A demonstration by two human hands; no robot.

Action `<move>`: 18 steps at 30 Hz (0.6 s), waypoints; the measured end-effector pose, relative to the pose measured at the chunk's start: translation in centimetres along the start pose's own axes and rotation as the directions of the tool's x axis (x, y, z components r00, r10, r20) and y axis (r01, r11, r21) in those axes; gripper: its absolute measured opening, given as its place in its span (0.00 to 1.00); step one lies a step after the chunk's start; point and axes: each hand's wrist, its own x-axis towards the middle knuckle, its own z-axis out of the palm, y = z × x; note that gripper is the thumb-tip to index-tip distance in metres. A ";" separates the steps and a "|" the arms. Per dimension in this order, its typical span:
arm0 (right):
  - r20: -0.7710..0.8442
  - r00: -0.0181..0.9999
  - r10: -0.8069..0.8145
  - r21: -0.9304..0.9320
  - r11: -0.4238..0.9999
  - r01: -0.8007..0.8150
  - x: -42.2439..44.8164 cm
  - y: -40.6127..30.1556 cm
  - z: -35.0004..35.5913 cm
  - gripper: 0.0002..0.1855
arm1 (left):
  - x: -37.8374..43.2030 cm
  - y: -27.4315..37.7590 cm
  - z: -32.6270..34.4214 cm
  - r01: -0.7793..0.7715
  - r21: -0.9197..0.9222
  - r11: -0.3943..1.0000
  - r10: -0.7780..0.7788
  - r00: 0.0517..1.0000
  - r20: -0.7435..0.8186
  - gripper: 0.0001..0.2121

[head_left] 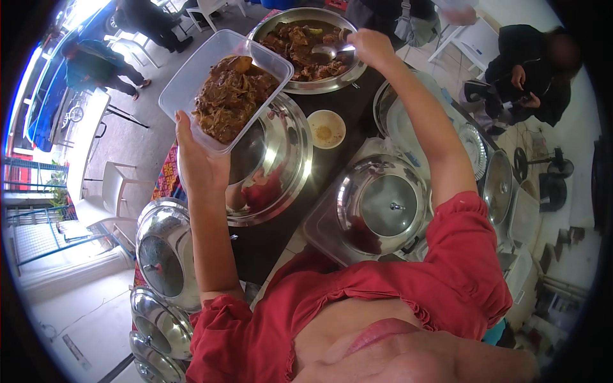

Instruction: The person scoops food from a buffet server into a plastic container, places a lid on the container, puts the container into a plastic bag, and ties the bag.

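My left hand (203, 163) holds up a clear plastic food container (179, 91), tilted over a large lidded steel pan. Stewed meat in brown sauce (230, 103) fills part of the container. At the far end of the table, my right hand (373, 48) grips a metal serving spoon (330, 50), its bowl down in the stew. Around it, a round steel serving pan (311, 87) holds meat pieces in dark sauce. Just below that pan stands a small white bowl (327, 129) with brown residue inside.
Steel pans with glass-centred lids (389, 206) stand close on my right, and more steel lids (163, 249) line the left. A person in dark clothing (531, 76) is at the right; others stand beyond the table. A white plastic chair (107, 196) is at left.
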 end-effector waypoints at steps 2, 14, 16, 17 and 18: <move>-0.040 0.998 -0.052 -0.123 0.991 0.047 0.8 -0.9 -1.9 0.08 | 0.1 0.0 -0.4 -0.037 0.009 0.999 0.037 0.999 0.013 0.26; 0.356 0.934 -0.037 0.422 0.898 -0.126 3.8 -0.3 1.3 0.08 | 0.3 0.3 0.8 0.011 -0.037 0.999 -0.009 0.999 0.045 0.25; 0.377 0.926 0.004 0.393 0.905 -0.164 3.9 0.4 0.1 0.08 | 0.1 0.4 0.2 0.008 -0.037 0.999 -0.006 0.999 0.045 0.25; 0.381 0.925 -0.001 0.398 0.903 -0.163 3.8 0.1 -0.6 0.08 | 0.1 0.5 -0.2 0.006 -0.037 0.999 -0.004 0.999 0.048 0.25; 0.310 0.949 0.051 0.281 0.949 -0.143 3.6 -1.8 -2.5 0.08 | -0.2 0.7 -0.7 -0.005 -0.032 0.999 0.006 1.000 0.028 0.25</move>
